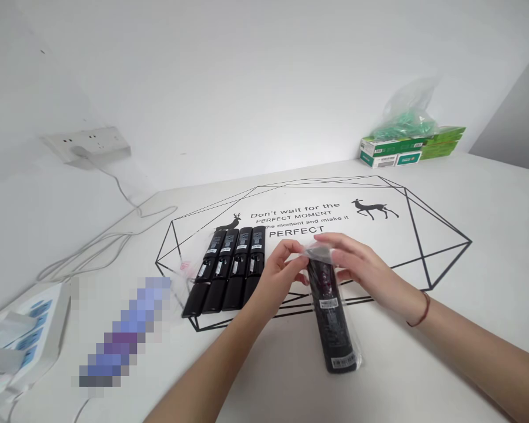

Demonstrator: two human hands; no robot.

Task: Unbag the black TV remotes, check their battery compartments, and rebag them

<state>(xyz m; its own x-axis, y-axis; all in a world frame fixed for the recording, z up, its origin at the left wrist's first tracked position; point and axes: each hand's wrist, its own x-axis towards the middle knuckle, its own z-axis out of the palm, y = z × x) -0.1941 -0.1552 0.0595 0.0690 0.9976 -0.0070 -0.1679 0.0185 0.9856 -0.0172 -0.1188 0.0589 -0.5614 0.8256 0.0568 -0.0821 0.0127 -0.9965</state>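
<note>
A black remote control [330,326] in a clear plastic bag [356,351] lies in front of me, its back with white labels facing up. My left hand [278,273] pinches the bag near the far end of the remote. From the other side, my right hand [365,269] has its fingers closed on the same end of the bag. Left of my hands, several black remotes [234,258] lie side by side, backs up, with their battery compartments uncovered. My left hand and forearm partly hide the rightmost one.
Green and white boxes [390,151] stand at the back right, topped by a clear bag with green contents [408,124]. A white power strip [48,343] lies at the left edge, near loose cables [97,249]. A blurred-out bluish item [127,329] is beside it.
</note>
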